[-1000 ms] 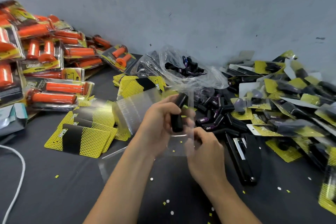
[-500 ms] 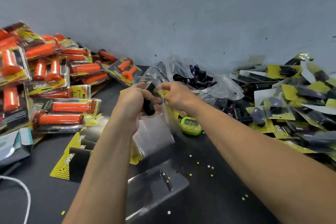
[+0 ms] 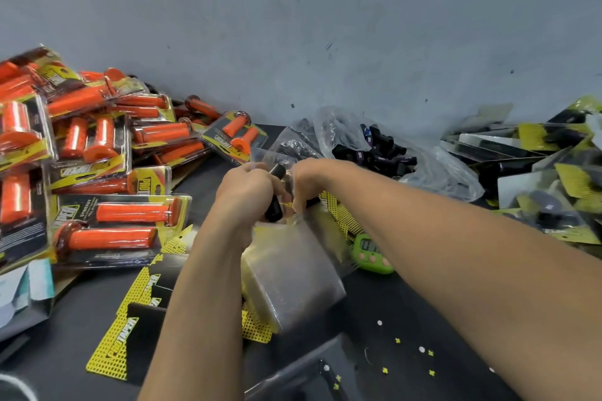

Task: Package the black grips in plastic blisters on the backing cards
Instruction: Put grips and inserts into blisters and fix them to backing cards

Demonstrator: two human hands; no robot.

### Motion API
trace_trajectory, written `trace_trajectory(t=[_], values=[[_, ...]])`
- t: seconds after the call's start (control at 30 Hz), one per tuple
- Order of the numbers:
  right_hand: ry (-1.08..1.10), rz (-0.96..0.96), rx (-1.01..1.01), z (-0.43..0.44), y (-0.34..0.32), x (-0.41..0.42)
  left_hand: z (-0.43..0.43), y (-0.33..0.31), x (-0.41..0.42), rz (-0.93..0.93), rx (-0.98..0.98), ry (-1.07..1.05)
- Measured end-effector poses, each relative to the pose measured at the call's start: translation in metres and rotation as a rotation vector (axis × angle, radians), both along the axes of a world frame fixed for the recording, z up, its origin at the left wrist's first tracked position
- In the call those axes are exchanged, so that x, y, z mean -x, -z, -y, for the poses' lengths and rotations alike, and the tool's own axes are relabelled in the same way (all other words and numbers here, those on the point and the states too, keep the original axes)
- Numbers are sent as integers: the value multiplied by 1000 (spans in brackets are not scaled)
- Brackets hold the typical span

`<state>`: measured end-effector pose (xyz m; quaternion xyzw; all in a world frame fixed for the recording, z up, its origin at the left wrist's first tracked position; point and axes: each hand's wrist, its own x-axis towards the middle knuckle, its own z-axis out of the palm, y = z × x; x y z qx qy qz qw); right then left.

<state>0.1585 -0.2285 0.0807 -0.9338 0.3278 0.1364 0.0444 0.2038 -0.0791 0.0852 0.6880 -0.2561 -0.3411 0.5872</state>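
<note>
My left hand (image 3: 246,190) grips a black grip (image 3: 274,205) held upright, with a clear plastic blister around it. My right hand (image 3: 314,181) pinches the blister's edge right beside it. Below both hands stands a stack of clear blisters (image 3: 293,273). Yellow-and-black backing cards (image 3: 130,335) lie spread on the dark table under my left forearm. A clear bag of loose black grips (image 3: 374,153) sits by the wall behind my hands.
Packaged orange grips (image 3: 97,172) are heaped at the left. Finished black-grip packs (image 3: 547,172) pile up at the right. A green timer (image 3: 371,254) lies under my right forearm. Paper punch bits dot the table (image 3: 407,319). A black stapler (image 3: 309,378) lies near the front edge.
Both hands moved left and away from me, from above the stapler to above the blister stack and cards. My right hand came up beside the left at the blister's top.
</note>
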Motion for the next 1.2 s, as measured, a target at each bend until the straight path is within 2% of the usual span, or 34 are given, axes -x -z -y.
trace_trajectory(t=[0.23, 0.33, 0.53, 0.8, 1.03, 1.2], values=[[142, 109, -173, 13, 2, 16, 0, 1, -9, -55, 11, 6], [135, 91, -180, 7, 1, 19, -1, 2, -16, -81, 39, -25], [177, 217, -195, -1, 2, 29, 2, 3, -18, -101, 31, -9], [410, 499, -95, 2, -5, 53, 1, 1, -17, -118, 66, -11], [519, 780, -22, 1, -8, 86, -7, -12, 1, -141, 169, 39], [643, 1054, -141, 7, -18, 123, -18, -31, 25, -180, 302, 120]])
